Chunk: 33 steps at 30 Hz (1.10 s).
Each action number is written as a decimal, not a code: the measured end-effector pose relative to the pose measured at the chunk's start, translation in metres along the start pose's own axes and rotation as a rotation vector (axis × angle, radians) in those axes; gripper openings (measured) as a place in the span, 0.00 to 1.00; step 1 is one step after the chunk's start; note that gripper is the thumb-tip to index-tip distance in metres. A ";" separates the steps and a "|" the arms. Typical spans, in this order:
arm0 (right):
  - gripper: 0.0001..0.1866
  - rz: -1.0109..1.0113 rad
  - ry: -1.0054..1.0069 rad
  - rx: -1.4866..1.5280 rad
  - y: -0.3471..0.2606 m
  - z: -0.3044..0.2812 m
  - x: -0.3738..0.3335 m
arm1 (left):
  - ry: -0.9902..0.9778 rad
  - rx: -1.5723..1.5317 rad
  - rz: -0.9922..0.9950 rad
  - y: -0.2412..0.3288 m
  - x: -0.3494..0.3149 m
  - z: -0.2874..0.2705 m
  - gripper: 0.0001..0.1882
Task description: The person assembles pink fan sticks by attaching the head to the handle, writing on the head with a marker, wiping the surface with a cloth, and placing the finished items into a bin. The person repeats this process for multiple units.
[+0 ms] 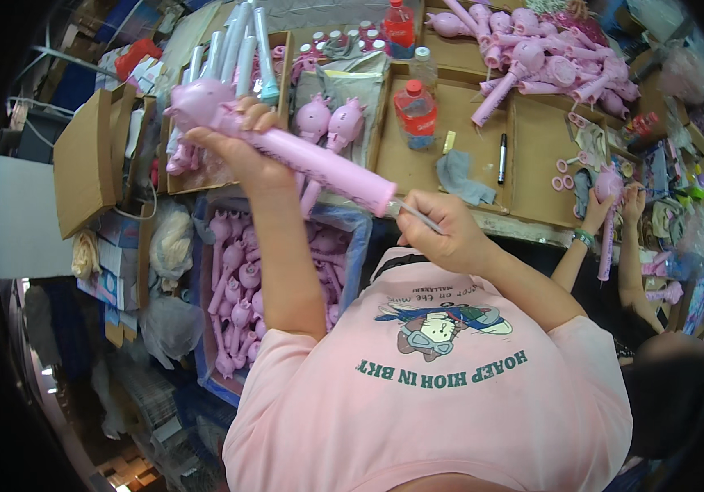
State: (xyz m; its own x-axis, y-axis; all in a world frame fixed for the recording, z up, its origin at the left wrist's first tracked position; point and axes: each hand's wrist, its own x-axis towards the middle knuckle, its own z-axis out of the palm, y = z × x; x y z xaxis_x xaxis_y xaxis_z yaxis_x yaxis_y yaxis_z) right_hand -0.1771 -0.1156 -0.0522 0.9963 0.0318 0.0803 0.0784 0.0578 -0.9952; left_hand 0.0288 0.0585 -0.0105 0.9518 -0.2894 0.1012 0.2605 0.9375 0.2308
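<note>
My left hand [241, 152] is wrapped round a pink toy wand [323, 164] near its rounded, animal-like head. The wand slants down to the right across my chest, and dark marks run along its handle. My closed right hand [442, 232] grips a thin grey rod-like tool [421, 215]. The tool's far end meets the wand's handle end; whether it goes inside I cannot tell. Behind the wand, two more pink wands [344, 123] lie on a grey cloth [368, 78] on the table.
A blue-lined crate [201, 307] full of pink wands stands below my left arm. Cardboard trays [458, 74] on the table hold red-labelled bottles [416, 115], a grey rag [462, 178] and a black marker [502, 158]. At the right, another person's hands [606, 209] hold a pink wand.
</note>
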 end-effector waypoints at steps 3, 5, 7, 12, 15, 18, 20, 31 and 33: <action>0.11 0.064 -0.063 0.060 0.004 -0.009 -0.005 | 0.153 0.228 0.112 0.011 0.004 0.002 0.37; 0.10 0.223 -0.071 0.227 0.008 -0.013 -0.003 | 0.269 0.474 0.246 0.011 0.003 0.000 0.36; 0.12 0.207 -0.085 0.354 0.011 -0.012 0.002 | 0.226 0.452 0.169 0.005 0.001 -0.004 0.33; 0.15 0.147 0.161 0.317 0.015 0.014 0.015 | 0.110 0.658 0.359 -0.016 -0.021 0.006 0.21; 0.24 0.241 0.185 0.482 0.022 0.018 0.027 | 0.174 0.646 0.429 -0.041 -0.055 0.019 0.14; 0.24 0.395 0.378 0.600 0.036 0.007 0.039 | -0.127 0.583 0.181 -0.063 -0.095 0.026 0.09; 0.23 0.303 0.453 0.423 0.047 0.002 0.041 | -0.108 0.618 0.222 -0.071 -0.111 0.020 0.12; 0.15 -0.175 0.400 -0.327 0.079 0.034 0.034 | 0.438 0.205 -0.061 0.000 -0.117 -0.054 0.16; 0.11 -0.364 0.374 -0.404 0.074 0.032 0.038 | 0.420 0.106 -0.072 0.013 -0.118 -0.061 0.16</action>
State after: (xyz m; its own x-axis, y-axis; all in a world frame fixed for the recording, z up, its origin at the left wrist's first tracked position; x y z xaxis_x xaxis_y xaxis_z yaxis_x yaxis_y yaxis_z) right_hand -0.1345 -0.0778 -0.1210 0.8434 -0.2720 0.4635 0.3475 -0.3819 -0.8564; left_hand -0.0700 0.1164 -0.0790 0.9207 -0.2286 -0.3162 0.3311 0.8866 0.3231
